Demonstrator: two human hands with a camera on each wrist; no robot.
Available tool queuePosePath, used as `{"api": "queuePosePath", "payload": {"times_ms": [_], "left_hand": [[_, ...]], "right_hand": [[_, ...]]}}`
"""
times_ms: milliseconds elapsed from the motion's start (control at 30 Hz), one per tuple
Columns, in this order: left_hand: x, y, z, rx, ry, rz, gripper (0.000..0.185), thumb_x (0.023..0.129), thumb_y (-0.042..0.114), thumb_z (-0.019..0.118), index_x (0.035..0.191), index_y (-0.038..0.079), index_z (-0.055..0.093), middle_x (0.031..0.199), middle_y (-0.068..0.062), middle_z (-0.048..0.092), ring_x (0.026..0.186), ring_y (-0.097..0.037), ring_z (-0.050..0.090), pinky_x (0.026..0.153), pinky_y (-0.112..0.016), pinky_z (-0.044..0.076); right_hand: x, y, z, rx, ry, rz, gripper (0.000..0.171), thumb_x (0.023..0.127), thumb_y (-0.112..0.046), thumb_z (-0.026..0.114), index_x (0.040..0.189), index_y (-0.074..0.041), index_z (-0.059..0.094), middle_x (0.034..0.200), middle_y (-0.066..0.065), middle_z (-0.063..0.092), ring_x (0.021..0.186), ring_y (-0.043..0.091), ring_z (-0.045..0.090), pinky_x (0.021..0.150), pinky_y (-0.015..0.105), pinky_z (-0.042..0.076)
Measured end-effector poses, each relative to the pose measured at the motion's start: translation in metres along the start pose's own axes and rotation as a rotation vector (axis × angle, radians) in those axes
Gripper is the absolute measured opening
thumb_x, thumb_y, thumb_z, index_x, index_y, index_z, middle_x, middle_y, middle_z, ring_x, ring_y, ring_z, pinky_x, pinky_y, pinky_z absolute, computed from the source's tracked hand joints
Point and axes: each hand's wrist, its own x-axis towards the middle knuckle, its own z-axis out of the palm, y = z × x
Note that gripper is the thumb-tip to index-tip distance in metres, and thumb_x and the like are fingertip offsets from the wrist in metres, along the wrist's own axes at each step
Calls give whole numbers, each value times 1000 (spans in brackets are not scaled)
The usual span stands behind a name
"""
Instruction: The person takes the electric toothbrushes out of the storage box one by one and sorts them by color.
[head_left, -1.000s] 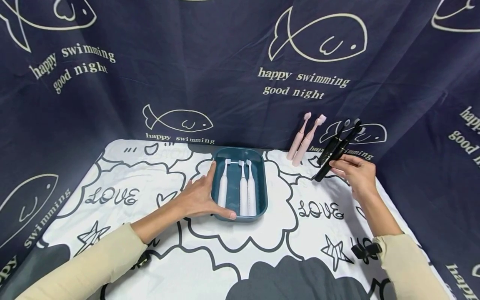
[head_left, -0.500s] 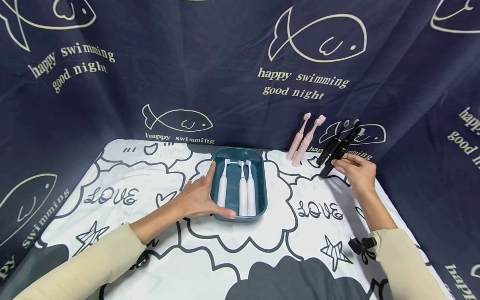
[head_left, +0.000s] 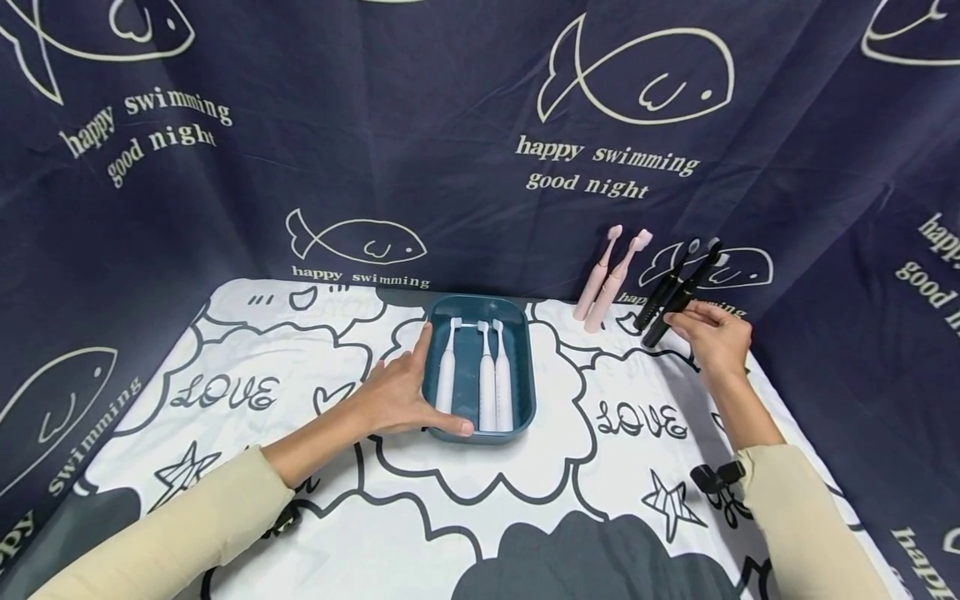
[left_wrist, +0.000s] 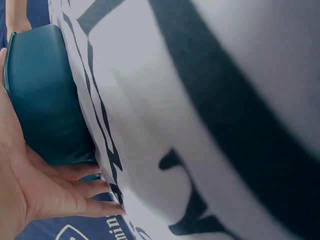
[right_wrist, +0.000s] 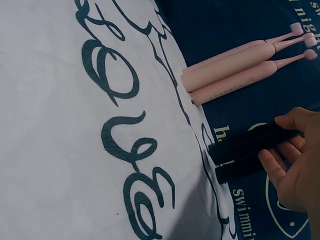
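Right hand [head_left: 715,340] pinching a black toothbrush [head_left: 678,300] leaning against the backdrop beside its twin, grip apparently light, left hand [head_left: 401,393] lying flat, fingers straight, against the teal tray [head_left: 525,367].

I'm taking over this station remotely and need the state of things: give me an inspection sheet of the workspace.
Surface: white cloth with dark cartoon print, spread flat.
Job's things: two black toothbrushes lean side by side on the backdrop; teal tray holds three white toothbrushes, heads away from the person.
Clutter: two pink toothbrushes lean on the backdrop left of the black pair.
Hands: right hand has fingers on the nearer black toothbrush; left hand rests flat against the tray's left side, thumb along its near edge.
Cables: nothing seen; a black strap sits at the right wrist.
Surroundings: navy fish-print backdrop on three sides.
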Motion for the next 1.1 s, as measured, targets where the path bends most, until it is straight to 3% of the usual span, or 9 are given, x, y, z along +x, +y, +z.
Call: {"api": "queuePosePath", "payload": {"times_ms": [167, 400, 900, 1100], "left_hand": [[0, 0, 0, 1, 6, -4, 176, 58, 96, 89, 183, 18, -8, 172, -27, 52, 154, -50, 56, 131, -75, 34], [0, 1, 0, -6, -9, -4, 176, 60, 95, 89, 183, 19, -11, 178, -25, 44, 161, -53, 47, 134, -78, 25], [0, 2, 0, -17, -16, -11, 176, 60, 94, 90, 183, 20, -12, 180, -25, 41, 163, -50, 45, 134, -77, 26], [-1, 2, 0, -8, -15, -13, 176, 59, 95, 90, 182, 21, -13, 178, -27, 43, 161, -49, 48, 134, -74, 29]], "right_hand": [[5, 2, 1, -35, 21, -2, 32, 86, 10, 88, 94, -20, 80, 73, -19, 80, 67, -5, 76, 68, 11, 60], [9, 6, 2, -36, 37, -17, 34, 86, 12, 87, 92, -20, 78, 71, -19, 79, 66, -6, 75, 66, 11, 60], [13, 10, 1, 1, 26, 5, 35, 86, 14, 86, 90, -20, 78, 71, -17, 79, 66, -5, 75, 66, 12, 61], [13, 14, 0, -79, 33, -38, 35, 87, 11, 87, 95, -22, 78, 70, -22, 77, 67, -8, 74, 66, 9, 59]]}}
